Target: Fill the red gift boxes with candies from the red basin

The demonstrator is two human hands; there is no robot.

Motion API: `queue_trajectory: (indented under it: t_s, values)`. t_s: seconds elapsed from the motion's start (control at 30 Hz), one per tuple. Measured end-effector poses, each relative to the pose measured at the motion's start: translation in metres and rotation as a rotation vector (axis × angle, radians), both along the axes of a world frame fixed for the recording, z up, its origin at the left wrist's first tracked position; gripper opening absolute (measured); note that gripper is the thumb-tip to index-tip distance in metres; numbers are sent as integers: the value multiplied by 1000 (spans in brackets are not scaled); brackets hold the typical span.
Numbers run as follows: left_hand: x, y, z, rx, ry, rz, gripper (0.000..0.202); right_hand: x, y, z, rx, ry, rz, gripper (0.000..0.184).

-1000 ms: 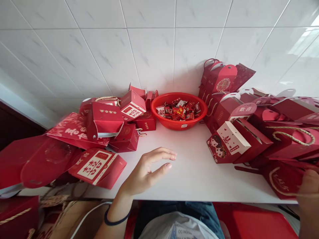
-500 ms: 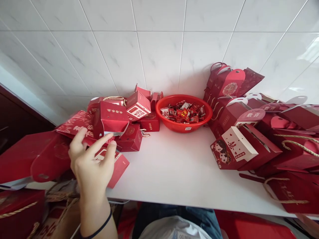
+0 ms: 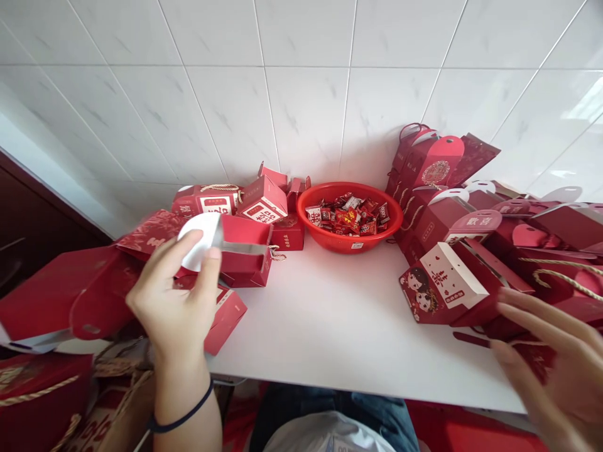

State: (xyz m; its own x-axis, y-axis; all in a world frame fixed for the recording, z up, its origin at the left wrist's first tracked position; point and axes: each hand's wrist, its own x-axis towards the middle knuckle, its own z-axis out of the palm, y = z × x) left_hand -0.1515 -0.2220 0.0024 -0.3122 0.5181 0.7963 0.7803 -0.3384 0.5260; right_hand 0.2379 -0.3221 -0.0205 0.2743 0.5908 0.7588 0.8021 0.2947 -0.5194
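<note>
Left hand (image 3: 174,301) pinches a white flap (image 3: 201,243).
The flap is on a red box (image 3: 247,229), on the left of the white table (image 3: 339,326). The right hand (image 3: 572,376) is wide and blurry, near the boxes (image 3: 450,276) on the right. A red bowl (image 3: 325,241) of sweets (image 3: 348,216) sits at the back.

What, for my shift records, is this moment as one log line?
left hand: pinching white box flap | right hand: open, near red boxes | red bowl: holds wrapped sweets
</note>
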Motion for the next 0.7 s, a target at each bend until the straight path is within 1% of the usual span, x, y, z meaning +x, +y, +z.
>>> queue_trajectory:
  t_s: [0.03, 0.07, 0.1, 0.17, 0.23, 0.3, 0.37, 0.4, 0.47, 0.57, 0.63, 0.7]
  values:
    - [9, -2, 2, 27, -11, -52, 33, -16, 7, 5, 1, -37, 173, 30]
    - [19, -3, 4, 59, -27, -106, 29, -30, 15, 9, -25, -44, 282, 29]
    - [29, -5, 5, 46, -44, -169, 25, -42, 23, 12, -48, -53, 365, 29]
    - [50, -5, 5, -93, -57, -334, 20, -62, 39, 15, -73, -76, 473, 28]
    - [67, -3, 3, -267, -63, -545, 23, -77, 54, 16, -103, -121, 571, 31]
    - [79, 2, -2, -425, -67, -734, 32, -88, 67, 18, -178, -187, 671, 32]
    - [85, 12, -8, -559, -81, -849, 44, -95, 77, 18, -281, -282, 738, 28]
    - [86, 17, -11, -607, -95, -886, 50, -97, 81, 18, -327, -338, 751, 26]
    - [85, 29, -16, -657, -131, -963, 59, -99, 89, 16, -391, -447, 723, 24]
    - [80, 42, -22, -679, -163, -1109, 68, -98, 98, 12, -429, -530, 605, 24]
    - [77, 47, -26, -716, -190, -1178, 73, -95, 103, 10, -461, -508, 556, 26]
    - [73, 51, -31, -773, -242, -1195, 76, -90, 106, 8, -492, -423, 551, 35]
